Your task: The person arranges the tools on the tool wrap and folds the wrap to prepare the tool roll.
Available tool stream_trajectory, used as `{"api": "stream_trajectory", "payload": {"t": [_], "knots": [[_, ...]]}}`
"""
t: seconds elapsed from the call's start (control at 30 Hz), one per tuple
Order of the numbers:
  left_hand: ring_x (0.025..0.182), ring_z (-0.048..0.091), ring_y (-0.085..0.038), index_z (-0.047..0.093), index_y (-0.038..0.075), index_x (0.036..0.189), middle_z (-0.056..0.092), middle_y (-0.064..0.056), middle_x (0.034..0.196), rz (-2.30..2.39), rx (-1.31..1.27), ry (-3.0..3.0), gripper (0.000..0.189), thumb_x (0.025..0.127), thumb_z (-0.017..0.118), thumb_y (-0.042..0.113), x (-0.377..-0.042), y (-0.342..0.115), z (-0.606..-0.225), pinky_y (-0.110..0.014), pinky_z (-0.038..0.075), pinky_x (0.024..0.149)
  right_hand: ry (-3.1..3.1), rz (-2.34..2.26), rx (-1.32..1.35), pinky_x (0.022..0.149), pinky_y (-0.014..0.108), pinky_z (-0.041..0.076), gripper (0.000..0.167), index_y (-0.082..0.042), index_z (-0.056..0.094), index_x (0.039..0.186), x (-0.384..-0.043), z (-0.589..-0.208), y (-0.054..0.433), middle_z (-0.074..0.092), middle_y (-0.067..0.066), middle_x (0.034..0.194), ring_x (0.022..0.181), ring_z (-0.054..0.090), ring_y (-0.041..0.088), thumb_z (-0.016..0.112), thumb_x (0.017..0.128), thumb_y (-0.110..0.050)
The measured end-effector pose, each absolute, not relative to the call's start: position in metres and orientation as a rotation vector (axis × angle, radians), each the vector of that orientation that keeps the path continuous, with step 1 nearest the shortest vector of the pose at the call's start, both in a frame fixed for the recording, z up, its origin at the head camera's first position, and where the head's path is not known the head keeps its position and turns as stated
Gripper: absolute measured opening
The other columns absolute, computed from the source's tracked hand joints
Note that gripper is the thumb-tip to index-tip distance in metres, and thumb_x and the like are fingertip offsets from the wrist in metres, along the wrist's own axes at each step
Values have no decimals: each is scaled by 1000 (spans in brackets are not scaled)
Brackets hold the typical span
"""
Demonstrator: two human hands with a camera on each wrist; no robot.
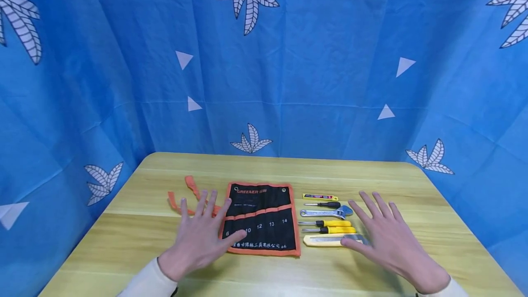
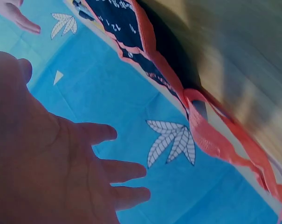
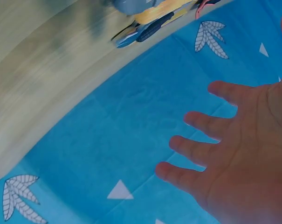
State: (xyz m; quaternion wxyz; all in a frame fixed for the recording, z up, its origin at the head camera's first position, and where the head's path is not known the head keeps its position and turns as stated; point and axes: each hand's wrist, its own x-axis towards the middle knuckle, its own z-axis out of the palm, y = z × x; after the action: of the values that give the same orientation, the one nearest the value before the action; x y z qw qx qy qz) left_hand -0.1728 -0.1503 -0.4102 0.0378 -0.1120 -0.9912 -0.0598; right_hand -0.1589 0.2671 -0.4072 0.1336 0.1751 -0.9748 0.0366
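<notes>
2 hands spread nr pouch, tools.

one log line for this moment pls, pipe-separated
left hand: fingers spread, holding nothing | right hand: fingers spread, holding nothing | tool pouch: on table | screwdrivers, wrench, utility knife: right of pouch

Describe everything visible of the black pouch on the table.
The pouch lies spread out on the wood-look table. It looks like black fabric with orange edging, an orange crossband and an eyelet at each upper corner. Orange lettering reads GREENER; white numbers include 10, 12, 13 and 14. Orange ties trail from its left side. The left hand hides its lower left part; no contact is evident.
</notes>
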Motion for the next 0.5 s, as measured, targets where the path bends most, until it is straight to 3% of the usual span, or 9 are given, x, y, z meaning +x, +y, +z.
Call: {"api": "stream_trajectory", "payload": {"t": [0.5], "knots": [[157,15,-40,39,25,159,25,-18,168,-153,-440,-3077,94,87,41,87,-180,-126,-418,-76,-2,117,-2850,97,672,115,67,32,92,-15,48,154,-181,-412,231,40,20,160,148,33,48,58,87,-77]]}}
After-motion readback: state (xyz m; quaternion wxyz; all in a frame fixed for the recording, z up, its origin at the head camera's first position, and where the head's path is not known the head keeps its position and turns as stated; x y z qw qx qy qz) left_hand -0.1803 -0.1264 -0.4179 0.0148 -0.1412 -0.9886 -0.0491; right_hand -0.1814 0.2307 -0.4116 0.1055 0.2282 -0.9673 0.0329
